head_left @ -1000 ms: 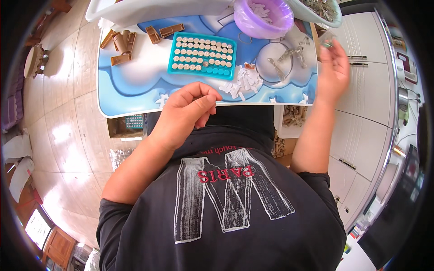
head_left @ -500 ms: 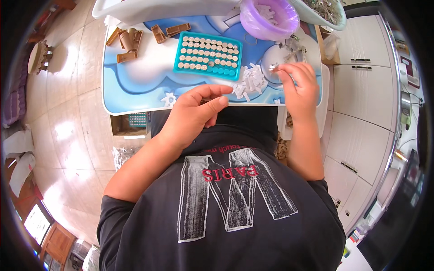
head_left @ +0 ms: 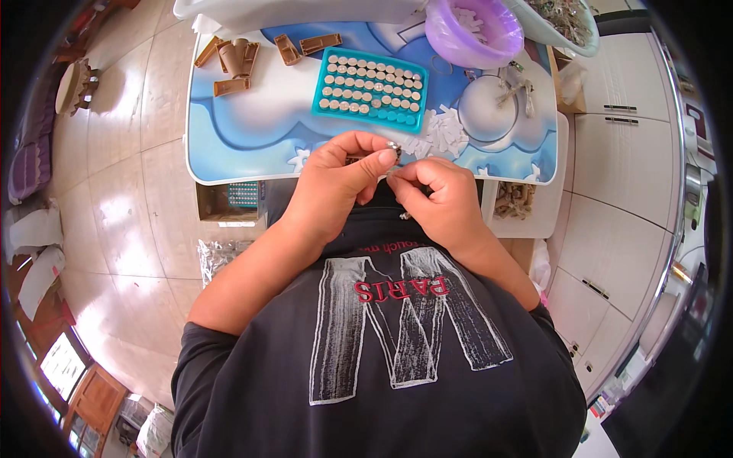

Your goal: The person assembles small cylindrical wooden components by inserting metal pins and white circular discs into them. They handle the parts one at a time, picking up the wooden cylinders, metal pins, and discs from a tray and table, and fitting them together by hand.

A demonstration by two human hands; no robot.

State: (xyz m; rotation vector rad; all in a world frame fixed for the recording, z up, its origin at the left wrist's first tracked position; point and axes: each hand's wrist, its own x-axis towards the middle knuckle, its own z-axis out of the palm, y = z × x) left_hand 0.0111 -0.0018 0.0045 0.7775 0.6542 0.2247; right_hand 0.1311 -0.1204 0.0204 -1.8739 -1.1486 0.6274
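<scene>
While the two hands meet at the middle of the near edge of the tabletop (head_left: 259,137), the left hand (head_left: 343,172) grasps a small silver-tipped part (head_left: 394,146) between thumb and index finger, and the right hand (head_left: 439,191) pinches a small pale piece (head_left: 390,174) just beside it; what the curled fingers cover I cannot tell. For such fine handling the left pinch is best firm and steady, the tip left bare, with the right hand making only short, light movements so that neither piece bends or slips. Working a little farther in from that edge, clear of the white paper strips (head_left: 440,136), would likely let a dropped piece land in sight. Both wrists angle inward, elbows out to the sides; the left thumb lies uppermost, while the right hand shows its back, fingertips pointing leftward
</scene>
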